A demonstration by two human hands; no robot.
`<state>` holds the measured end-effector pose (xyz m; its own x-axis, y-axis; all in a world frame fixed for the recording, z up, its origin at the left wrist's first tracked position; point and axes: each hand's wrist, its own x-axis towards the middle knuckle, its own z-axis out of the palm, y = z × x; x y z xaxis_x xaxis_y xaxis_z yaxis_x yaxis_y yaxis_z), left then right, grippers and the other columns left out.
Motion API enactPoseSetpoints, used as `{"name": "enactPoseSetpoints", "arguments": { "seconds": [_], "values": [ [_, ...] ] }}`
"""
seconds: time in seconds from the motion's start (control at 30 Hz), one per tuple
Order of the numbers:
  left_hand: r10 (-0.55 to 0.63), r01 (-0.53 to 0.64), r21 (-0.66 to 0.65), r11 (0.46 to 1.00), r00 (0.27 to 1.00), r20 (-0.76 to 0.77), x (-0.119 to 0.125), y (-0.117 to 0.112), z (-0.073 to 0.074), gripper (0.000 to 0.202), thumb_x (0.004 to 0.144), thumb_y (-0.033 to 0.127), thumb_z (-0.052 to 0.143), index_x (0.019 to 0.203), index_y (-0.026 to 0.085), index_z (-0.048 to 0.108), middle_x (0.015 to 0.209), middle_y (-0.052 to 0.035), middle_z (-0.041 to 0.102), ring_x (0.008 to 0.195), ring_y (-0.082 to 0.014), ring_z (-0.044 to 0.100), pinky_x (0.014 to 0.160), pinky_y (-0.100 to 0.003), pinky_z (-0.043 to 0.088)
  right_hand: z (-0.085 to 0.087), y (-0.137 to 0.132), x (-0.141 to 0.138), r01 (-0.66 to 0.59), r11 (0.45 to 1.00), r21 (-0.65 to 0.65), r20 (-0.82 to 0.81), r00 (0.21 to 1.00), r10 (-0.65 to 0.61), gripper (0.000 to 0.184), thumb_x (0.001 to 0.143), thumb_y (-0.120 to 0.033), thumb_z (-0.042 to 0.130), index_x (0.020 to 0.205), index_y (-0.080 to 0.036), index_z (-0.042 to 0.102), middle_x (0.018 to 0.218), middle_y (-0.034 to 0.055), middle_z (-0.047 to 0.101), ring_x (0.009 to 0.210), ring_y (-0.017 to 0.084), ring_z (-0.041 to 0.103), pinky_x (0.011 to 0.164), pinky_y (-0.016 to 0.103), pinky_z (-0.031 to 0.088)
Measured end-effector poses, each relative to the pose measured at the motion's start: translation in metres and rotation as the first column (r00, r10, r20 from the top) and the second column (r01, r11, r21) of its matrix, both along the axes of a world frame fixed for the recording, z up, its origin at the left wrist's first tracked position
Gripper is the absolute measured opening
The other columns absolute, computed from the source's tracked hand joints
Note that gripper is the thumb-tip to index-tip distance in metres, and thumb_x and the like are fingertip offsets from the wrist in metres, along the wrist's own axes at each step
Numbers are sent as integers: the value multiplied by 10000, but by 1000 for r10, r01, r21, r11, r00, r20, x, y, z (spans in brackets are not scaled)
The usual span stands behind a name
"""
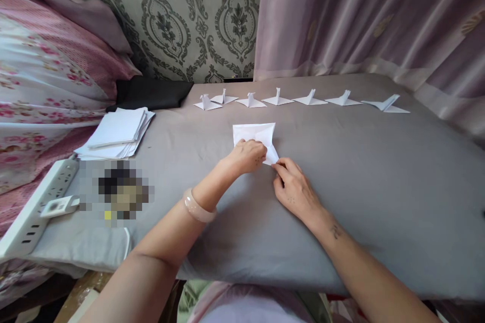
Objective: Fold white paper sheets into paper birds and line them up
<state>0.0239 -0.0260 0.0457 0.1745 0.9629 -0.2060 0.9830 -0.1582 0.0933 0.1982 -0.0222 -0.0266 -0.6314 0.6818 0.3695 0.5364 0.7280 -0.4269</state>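
A partly folded sheet of white paper (254, 131) lies on the grey cloth in front of me, with creases across it. My left hand (250, 155), a pale bangle on its wrist, rests over the near left part of the sheet. Its fingers are curled closed against the paper, and their tips are hidden. At the near right corner, my right hand (294, 184) pinches the paper's edge between thumb and index finger. Beyond the sheet stand several folded white paper birds (278, 98) in a row.
A stack of white paper (115, 128) lies at the left, beside a black flat case (151, 92). A power strip (36, 207) with a white charger (58, 206) sits at the left edge, near a pixelated patch. Curtains (341, 15) hang behind the grey-covered table (379, 186).
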Motion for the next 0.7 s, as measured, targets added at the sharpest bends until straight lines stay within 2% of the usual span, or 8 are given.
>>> {"name": "enactPoseSetpoints", "arguments": {
  "seconds": [0.2,0.37,0.53,0.63,0.7],
  "values": [
    [-36,32,-108,994,999,-35,5,16,8,190,866,146,473,927,175,650,1076,-97,683,1055,-248,613,933,-403,419,1,-4,-1,-12,1000,27,56,998,10,380,827,-73,393,1124,-150,618,1114,124,588,1017,247,560,870,391,505],
    [-61,60,-137,989,998,-5,-1,18,9,175,852,157,492,914,185,653,1076,-82,674,1031,-236,600,905,-375,423,2,-5,-2,-32,999,44,78,997,28,393,848,-69,385,1160,-148,610,1105,119,613,1031,249,537,864,382,501],
    [-92,97,-50,994,992,86,-23,2,5,188,801,156,572,977,181,632,1120,-82,623,1086,-236,519,881,-327,413,10,-8,-5,-8,1000,21,140,990,5,371,897,-136,392,1214,-117,585,1085,131,607,1002,247,524,856,369,484],
    [-111,107,33,994,978,178,-38,-7,-2,212,812,162,569,1017,191,611,1095,-63,619,1075,-225,513,902,-336,397,13,-10,-6,1,1000,7,172,985,-2,382,903,-165,404,1246,-123,568,1090,126,594,1003,243,521,847,359,479],
    [-107,91,81,993,968,226,-47,-10,-8,169,825,172,557,981,202,614,1080,-49,629,1065,-227,523,910,-352,386,15,-11,-6,3,1000,5,187,982,-4,391,904,-175,408,1261,-122,559,1095,124,588,1004,241,518,841,357,478]
  ]
}}
